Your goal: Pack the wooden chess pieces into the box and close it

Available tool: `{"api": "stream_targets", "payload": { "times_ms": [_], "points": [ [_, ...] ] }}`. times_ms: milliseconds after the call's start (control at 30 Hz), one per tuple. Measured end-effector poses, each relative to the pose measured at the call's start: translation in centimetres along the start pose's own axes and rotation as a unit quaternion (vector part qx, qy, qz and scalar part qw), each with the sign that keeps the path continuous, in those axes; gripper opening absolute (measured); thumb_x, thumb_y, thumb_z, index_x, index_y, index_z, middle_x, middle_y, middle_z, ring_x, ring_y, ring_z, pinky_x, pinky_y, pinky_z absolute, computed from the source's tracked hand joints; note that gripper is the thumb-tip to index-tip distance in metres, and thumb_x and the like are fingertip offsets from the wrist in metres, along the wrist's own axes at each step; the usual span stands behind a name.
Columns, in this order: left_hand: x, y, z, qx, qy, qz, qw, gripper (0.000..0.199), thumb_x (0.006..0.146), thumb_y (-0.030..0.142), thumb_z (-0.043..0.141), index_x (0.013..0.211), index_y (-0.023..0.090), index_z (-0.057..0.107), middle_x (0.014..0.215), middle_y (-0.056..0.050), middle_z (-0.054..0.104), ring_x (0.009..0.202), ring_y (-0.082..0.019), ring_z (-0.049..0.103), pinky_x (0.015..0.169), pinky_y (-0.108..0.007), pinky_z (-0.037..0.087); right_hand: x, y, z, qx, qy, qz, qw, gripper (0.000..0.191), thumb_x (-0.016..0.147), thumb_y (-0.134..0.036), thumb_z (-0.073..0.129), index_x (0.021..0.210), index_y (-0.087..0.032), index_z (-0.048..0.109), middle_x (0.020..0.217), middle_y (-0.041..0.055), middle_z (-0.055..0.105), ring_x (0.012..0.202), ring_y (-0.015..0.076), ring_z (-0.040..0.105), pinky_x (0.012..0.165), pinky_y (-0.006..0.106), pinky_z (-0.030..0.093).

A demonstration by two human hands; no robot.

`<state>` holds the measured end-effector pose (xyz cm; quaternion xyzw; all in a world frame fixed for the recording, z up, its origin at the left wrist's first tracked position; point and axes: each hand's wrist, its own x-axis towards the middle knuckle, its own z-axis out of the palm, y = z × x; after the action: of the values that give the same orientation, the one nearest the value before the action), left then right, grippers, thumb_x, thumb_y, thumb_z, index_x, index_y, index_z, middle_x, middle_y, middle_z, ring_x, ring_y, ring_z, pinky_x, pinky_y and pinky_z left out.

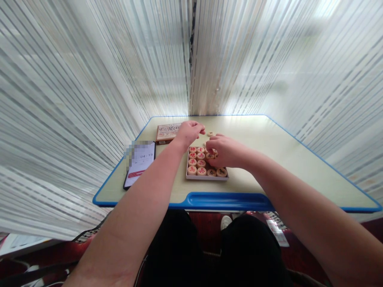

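Observation:
An open white box (206,179) on the desk holds rows of round wooden chess pieces, red characters on the left and black ones at the lower right. My right hand (218,150) is over the box's right half, fingers bent down among the pieces; what its fingertips hold, if anything, is hidden. Just beyond the box, my left hand (192,132) hovers with its fingers closed together, and I cannot make out anything in them. One loose piece (211,134) lies on the desk between and beyond my hands. Part of another shows beside my right hand.
A printed box lid (167,132) lies at the back left, partly behind my left hand. A phone (140,164) showing 04:19 rests at the desk's left edge. The pale desk (287,159) has a blue rim and a blue front tray (229,201). Striped curtains (134,59) hang behind.

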<state>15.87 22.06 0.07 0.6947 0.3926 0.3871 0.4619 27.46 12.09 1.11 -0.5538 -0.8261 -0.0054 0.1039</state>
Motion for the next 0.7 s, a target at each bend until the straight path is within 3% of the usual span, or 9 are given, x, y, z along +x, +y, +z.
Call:
{"api": "stream_targets", "payload": {
  "times_ms": [167,300,367,533,700],
  "points": [
    [0.0,0.0,-0.1,-0.003,-0.005,-0.002,1.000,0.014,0.067,0.025,0.054,0.064,0.012,0.059,0.068,-0.005,0.065,0.048,-0.006,0.043,0.049,-0.020,0.037,0.2,0.3,-0.2,0.032,0.069,-0.002,0.997,0.007,0.065,-0.022,0.058,0.061,-0.017,0.055,0.066,0.0021,0.053,0.068,0.0150,0.046,0.064,0.026,0.035],
    [0.1,-0.2,-0.1,0.004,-0.006,0.003,1.000,0.016,0.066,0.027,0.054,0.066,0.012,0.060,0.068,-0.006,0.066,0.051,-0.007,0.045,0.051,-0.021,0.038,0.6,2.3,-0.2,0.028,0.197,0.100,0.975,0.008,0.071,-0.023,0.053,0.069,-0.016,0.057,0.067,0.0019,0.054,0.063,0.0132,0.046,0.060,0.025,0.034],
    [0.2,-0.5,-0.1,0.030,-0.005,0.013,0.999,0.017,0.066,0.027,0.054,0.066,0.012,0.062,0.068,-0.006,0.066,0.053,-0.008,0.047,0.054,-0.022,0.038,0.6,3.8,0.1,0.014,0.222,0.154,0.963,0.011,0.070,-0.023,0.054,0.075,-0.016,0.060,0.073,0.0043,0.057,0.067,0.0152,0.048,0.062,0.027,0.036],
    [0.3,-1.0,-0.5,0.132,-0.012,0.032,0.991,0.019,0.064,0.024,0.051,0.067,0.013,0.066,0.067,-0.005,0.066,0.061,-0.012,0.052,0.058,-0.024,0.039,0.5,6.3,1.2,0.018,0.187,0.210,0.959,0.023,0.074,-0.021,0.049,0.089,-0.018,0.066,0.091,0.0067,0.061,0.079,0.0167,0.055,0.073,0.027,0.041],
    [-0.2,-0.8,-0.7,0.135,-0.065,0.026,0.988,0.025,0.065,0.022,0.052,0.080,0.014,0.069,0.082,-0.005,0.068,0.075,-0.015,0.057,0.066,-0.024,0.043,0.6,6.2,1.5,-0.004,0.059,0.247,0.967,0.021,0.072,-0.023,0.053,0.086,-0.020,0.069,0.090,0.0053,0.066,0.081,0.0175,0.058,0.073,0.026,0.042]
  ]
}}
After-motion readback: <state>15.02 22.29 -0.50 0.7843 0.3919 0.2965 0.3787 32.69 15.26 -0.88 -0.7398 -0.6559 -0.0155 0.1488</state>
